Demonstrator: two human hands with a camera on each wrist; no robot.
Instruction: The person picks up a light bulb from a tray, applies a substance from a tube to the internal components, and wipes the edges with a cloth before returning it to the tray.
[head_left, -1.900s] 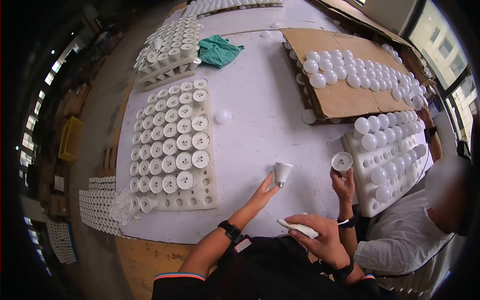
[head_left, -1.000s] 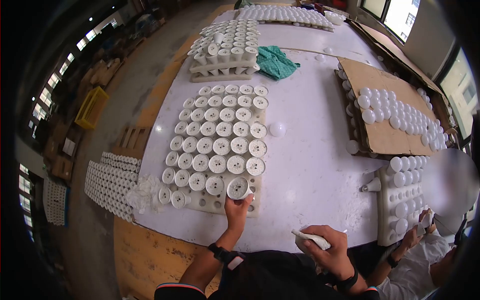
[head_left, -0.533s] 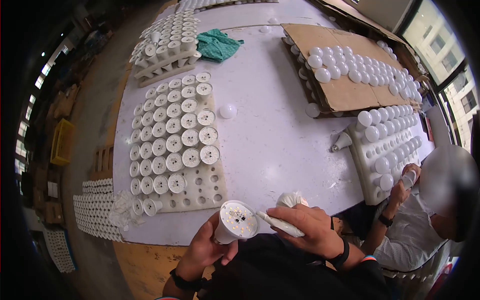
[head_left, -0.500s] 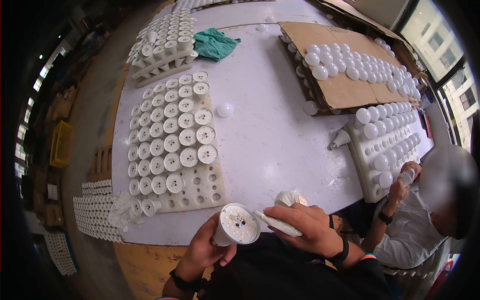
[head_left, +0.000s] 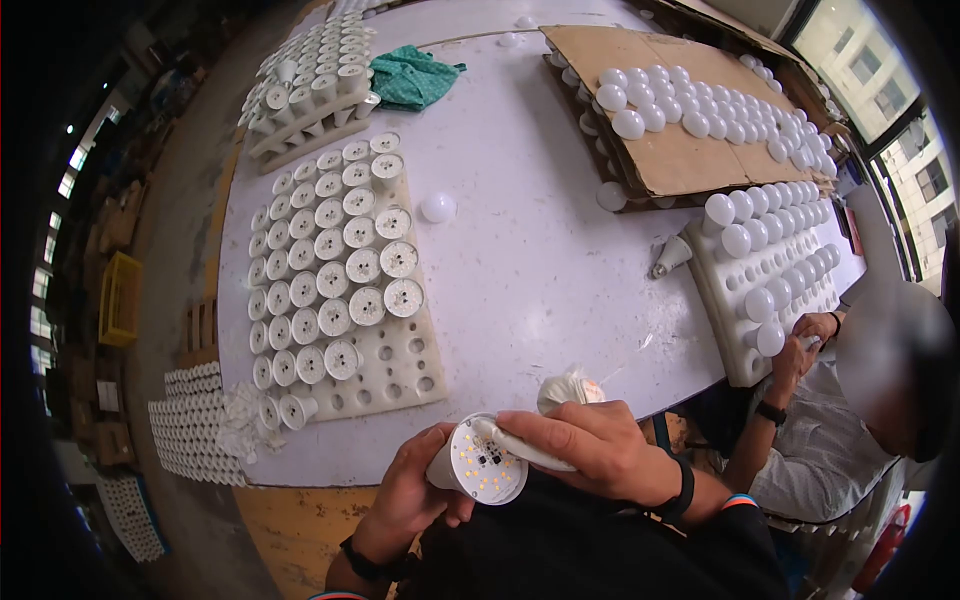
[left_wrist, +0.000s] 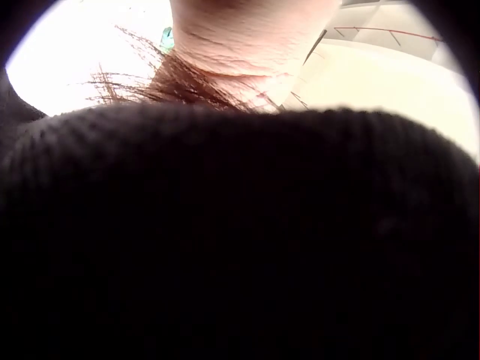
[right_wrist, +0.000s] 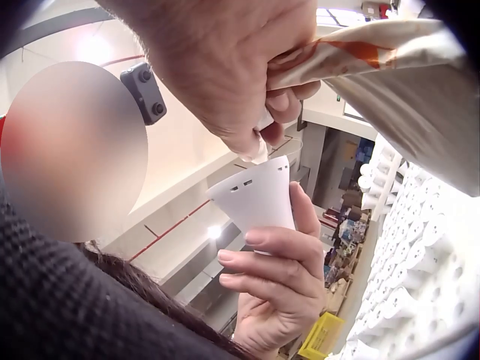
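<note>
The place can be recognised as a light-bulb workshop. A broad pale surface [head_left: 550, 270] is laid at left with trays [head_left: 405, 368] of white lamp housings [head_left: 333, 284] and at right with round white bulb covers [head_left: 697, 124], some set on cardboard [head_left: 675, 163]. At its right side another person [head_left: 830, 430] is stationed. Beyond its left edge, the floor [head_left: 190, 180] is lined with boxes [head_left: 112, 438] and a yellow crate [head_left: 122, 330].
</note>
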